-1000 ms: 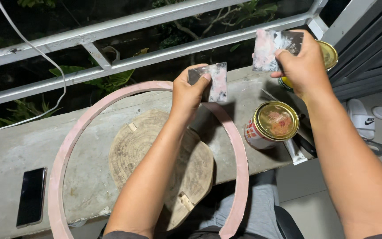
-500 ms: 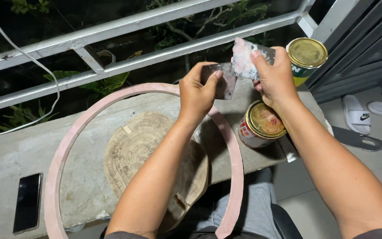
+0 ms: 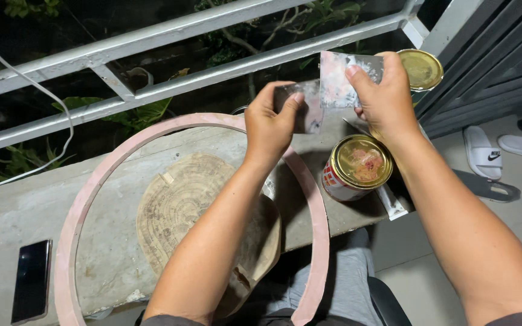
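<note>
Two flat metal scraper blades held up over the far edge of the concrete worktop (image 3: 7,211), just beyond the pink ring. Left scraper (image 3: 302,111), dark with pink smear, grasped in the left hand (image 3: 270,124), thumb pressed on its face. Right scraper (image 3: 345,81), paler and pink-smeared too, grasped in the right hand (image 3: 388,99), fingers clamped over its right end. The blades overlap and appear to touch, right one on top of the left.

Landmark: the pink ring (image 3: 318,235), a big hoop lying on the worktop, its near part overhanging the person's lap. Inside the ring: a round woven mat-like disc (image 3: 182,205). Just right of the ring: an open tin (image 3: 357,169) with pinkish stuff inside, with a white strip-like tool (image 3: 391,202) under its right side. Further right and beyond: a gold lid (image 3: 421,67), half behind the right hand. Left of the ring: a dark phone (image 3: 31,281) flat on the worktop. Beyond the ring: a white railing (image 3: 152,39).

Risks, as judgement:
- Blades are past the worktop edge by the railing, so a slip in either grip could drop one over.
- Paste scraped between blades could fall on the ring or worktop, not in the tin.
- Right forearm passes close over the tin; a bump could tip it.
- Ring overhangs, so a knee knock could shift it.
</note>
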